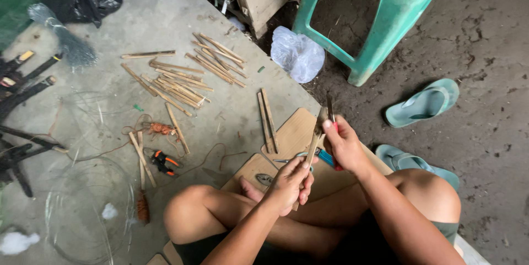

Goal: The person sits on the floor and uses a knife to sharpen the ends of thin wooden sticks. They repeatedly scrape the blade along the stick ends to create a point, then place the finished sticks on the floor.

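I sit cross-legged on a concrete floor. My left hand grips the lower end of a thin bamboo stick that stands nearly upright. My right hand holds a tool with red and blue handles and a narrow metal blade set against the top of the stick. Under my hands lies a wooden board with a small metal tool on it.
Several cut bamboo sticks lie scattered ahead, with two more by the board. Orange-handled pliers and a coil of thin wire lie to the left. A green plastic stool, a clear bag and green sandals are at right.
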